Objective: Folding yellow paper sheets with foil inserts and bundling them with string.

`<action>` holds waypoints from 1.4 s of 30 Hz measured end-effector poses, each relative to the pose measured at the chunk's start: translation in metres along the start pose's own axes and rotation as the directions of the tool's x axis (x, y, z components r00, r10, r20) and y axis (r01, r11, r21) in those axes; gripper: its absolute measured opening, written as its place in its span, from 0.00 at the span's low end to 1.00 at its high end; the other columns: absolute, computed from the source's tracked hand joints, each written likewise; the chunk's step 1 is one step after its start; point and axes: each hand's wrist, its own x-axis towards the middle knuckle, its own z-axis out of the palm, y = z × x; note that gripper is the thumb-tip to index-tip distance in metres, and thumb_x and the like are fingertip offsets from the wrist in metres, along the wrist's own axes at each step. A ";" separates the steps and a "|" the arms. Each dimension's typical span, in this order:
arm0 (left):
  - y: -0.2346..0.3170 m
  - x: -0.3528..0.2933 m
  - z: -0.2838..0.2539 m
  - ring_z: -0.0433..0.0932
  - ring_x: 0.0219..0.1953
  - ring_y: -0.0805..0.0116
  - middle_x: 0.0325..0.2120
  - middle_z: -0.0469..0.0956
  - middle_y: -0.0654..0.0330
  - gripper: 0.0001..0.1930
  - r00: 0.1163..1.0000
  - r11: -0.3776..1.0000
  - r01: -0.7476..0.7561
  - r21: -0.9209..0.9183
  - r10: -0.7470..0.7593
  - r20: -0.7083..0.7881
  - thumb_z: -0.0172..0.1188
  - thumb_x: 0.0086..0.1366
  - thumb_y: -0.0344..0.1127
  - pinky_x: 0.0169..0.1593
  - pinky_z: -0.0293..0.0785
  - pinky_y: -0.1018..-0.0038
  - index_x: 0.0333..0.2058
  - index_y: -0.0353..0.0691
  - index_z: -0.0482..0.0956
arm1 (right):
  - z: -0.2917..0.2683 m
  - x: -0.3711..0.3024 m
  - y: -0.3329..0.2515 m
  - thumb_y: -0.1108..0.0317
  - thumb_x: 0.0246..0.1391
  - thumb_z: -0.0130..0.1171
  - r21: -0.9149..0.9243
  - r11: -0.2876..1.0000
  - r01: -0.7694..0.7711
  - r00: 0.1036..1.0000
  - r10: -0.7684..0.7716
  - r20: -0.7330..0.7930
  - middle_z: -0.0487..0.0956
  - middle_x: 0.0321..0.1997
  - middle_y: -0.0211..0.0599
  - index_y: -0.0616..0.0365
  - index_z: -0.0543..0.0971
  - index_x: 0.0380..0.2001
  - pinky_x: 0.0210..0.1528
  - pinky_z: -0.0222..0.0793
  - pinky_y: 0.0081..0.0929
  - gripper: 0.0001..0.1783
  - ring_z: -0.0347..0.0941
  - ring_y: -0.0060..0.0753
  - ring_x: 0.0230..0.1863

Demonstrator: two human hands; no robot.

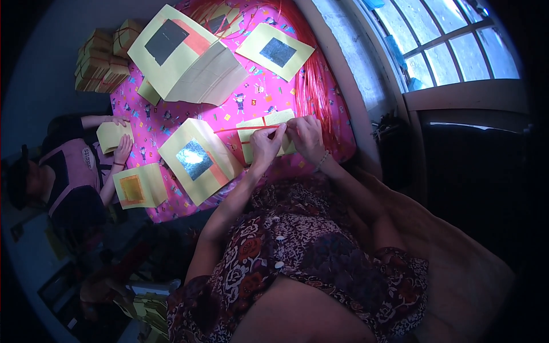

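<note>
Pinching a thin, glossy red strip – left hand and right hand, fingertips closed on it, directly over a flat yellow paper bundle.

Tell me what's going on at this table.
The person's left hand and right hand pinch a red strip over a yellow packet on the pink table cover. To the left, a co-worker touches a folded yellow piece. Loose red strands trail along the right side; bound bundles are stacked beyond.
</note>
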 end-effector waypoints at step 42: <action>0.000 0.010 -0.019 0.80 0.40 0.64 0.34 0.82 0.61 0.07 0.788 0.797 -0.603 -0.034 0.602 0.127 0.59 0.64 0.32 0.47 0.70 0.69 0.39 0.42 0.83 | -0.014 -0.024 0.042 0.68 0.53 0.59 0.160 0.861 -0.484 0.843 0.409 0.350 0.77 0.31 0.42 0.58 0.76 0.32 0.37 0.71 0.37 0.06 0.76 0.45 0.34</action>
